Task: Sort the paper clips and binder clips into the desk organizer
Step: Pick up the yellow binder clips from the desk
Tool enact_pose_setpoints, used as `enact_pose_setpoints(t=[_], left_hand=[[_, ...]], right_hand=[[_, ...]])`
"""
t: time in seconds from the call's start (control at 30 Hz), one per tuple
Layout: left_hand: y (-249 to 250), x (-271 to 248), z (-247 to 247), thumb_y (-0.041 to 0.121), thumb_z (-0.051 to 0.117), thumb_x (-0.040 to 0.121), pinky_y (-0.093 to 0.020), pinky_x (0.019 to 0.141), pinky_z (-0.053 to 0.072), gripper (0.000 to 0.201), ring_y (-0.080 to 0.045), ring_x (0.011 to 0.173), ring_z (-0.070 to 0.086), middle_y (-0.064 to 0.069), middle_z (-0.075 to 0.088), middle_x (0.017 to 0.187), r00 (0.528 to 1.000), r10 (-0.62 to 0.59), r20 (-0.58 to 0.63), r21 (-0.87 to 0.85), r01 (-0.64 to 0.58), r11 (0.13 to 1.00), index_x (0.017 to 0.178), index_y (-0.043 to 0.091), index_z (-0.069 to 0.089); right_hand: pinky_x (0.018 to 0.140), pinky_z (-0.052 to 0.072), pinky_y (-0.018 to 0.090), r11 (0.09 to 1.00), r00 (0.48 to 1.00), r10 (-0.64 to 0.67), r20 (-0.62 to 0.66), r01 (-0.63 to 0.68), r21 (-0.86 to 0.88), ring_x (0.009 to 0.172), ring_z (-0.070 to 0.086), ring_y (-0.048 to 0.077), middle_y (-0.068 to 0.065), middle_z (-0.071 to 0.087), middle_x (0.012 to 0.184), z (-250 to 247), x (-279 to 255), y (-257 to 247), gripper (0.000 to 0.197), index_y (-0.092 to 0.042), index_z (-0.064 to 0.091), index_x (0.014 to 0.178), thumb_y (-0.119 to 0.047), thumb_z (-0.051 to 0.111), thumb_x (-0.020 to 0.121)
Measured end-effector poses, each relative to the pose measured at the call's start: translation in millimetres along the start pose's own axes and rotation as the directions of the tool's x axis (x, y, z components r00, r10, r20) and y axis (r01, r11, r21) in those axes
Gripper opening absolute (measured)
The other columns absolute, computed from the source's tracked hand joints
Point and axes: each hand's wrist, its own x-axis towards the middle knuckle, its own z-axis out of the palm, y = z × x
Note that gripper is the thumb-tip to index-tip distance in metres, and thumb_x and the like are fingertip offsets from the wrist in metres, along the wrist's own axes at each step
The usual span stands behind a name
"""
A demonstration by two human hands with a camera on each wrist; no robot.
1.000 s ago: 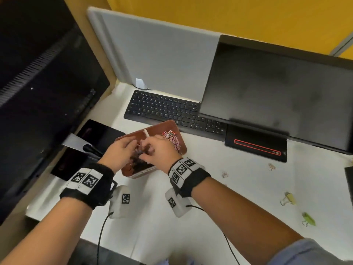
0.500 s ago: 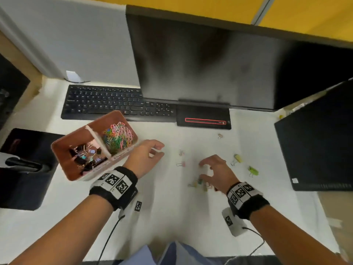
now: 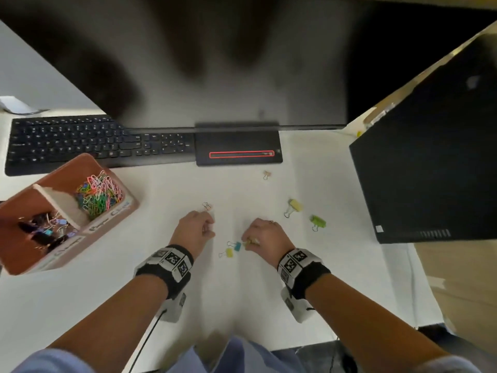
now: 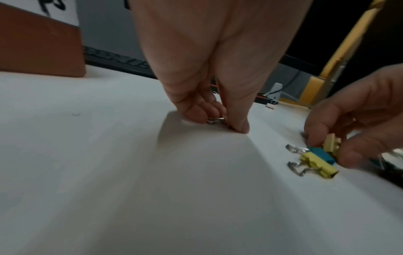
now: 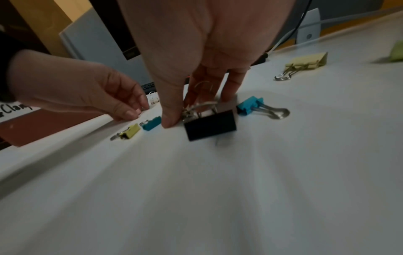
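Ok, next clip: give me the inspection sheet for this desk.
Surface: white desk, wrinkled covering.
Job's things: organizer, paper clips in one compartment, binder clips in the other; loose clips on the desk.
Clutter: nothing seen.
Grippers: left hand pinches a small clip; right hand grips a black binder clip.
Cables: wrist-camera lead.
Surroundings: keyboard, monitor.

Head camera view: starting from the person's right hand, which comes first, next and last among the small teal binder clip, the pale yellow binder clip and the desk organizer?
From the right hand:
1. Small teal binder clip, just left of the fingers, almost touching.
2. Pale yellow binder clip, up and to the right on the desk.
3. Desk organizer, far left beside the keyboard.
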Motion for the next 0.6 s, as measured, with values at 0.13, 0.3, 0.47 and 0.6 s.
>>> enact_pose_setpoints(t=[0.13, 0.3, 0.47, 0.6], left_hand=[[-4, -4, -3, 0.012, 0.077, 0.07, -0.021, 0.073, 0.044, 0.022, -0.017, 0.074, 0.055, 0.003, 0.055, 0.077, 0.997, -0.074, 0.012, -0.078, 0.075, 0.994, 0.083, 0.019, 0.061], [11, -19, -7, 0.016, 0.083, 0.063, -0.011, 0.065, 0.042, 0.036, -0.009, 0.064, 0.052, 0.009, 0.048, 0.079, 0.987, 0.03, 0.158, -0.151, -0.006, 0.988, 0.075, 0.033, 0.053], [22, -30, 19, 0.016, 0.079, 0.068, -0.015, 0.069, 0.047, 0.031, -0.012, 0.065, 0.057, 0.007, 0.044, 0.091, 0.973, 0.017, 0.229, -0.107, 0.008, 0.994, 0.092, 0.018, 0.06], [15, -34, 26, 0.012, 0.072, 0.073, -0.029, 0.076, 0.049, 0.017, -0.018, 0.072, 0.055, -0.002, 0.049, 0.091, 0.989, -0.01, 0.145, -0.013, 0.012, 1.0, 0.087, 0.014, 0.061]], right_hand=[[0.089, 0.043, 0.028, 0.999, 0.998, 0.009, 0.062, -0.011, 0.044, 0.095, 0.058, 0.025, 0.009, 0.061, 0.107, -6, 9, 4, 0.021, -0.011, 0.067, 0.101, -0.016, 0.066, 0.081], [0.082, 0.044, 0.026, 0.999, 0.993, -0.019, 0.112, 0.015, 0.035, 0.093, 0.057, 0.024, 0.006, 0.052, 0.104, -7, 13, 7, 0.016, -0.008, 0.066, 0.099, -0.011, 0.062, 0.084], [0.08, 0.045, 0.02, 0.984, 0.989, -0.108, 0.097, 0.093, 0.152, 0.081, 0.054, 0.013, -0.003, 0.045, 0.101, -13, 12, 7, 0.013, -0.005, 0.065, 0.092, -0.005, 0.068, 0.079], [0.085, 0.044, 0.022, 0.968, 0.959, -0.248, 0.14, 0.239, 0.076, 0.087, 0.057, 0.019, 0.003, 0.05, 0.118, -4, 10, -7, 0.016, -0.004, 0.065, 0.097, -0.008, 0.066, 0.081]])
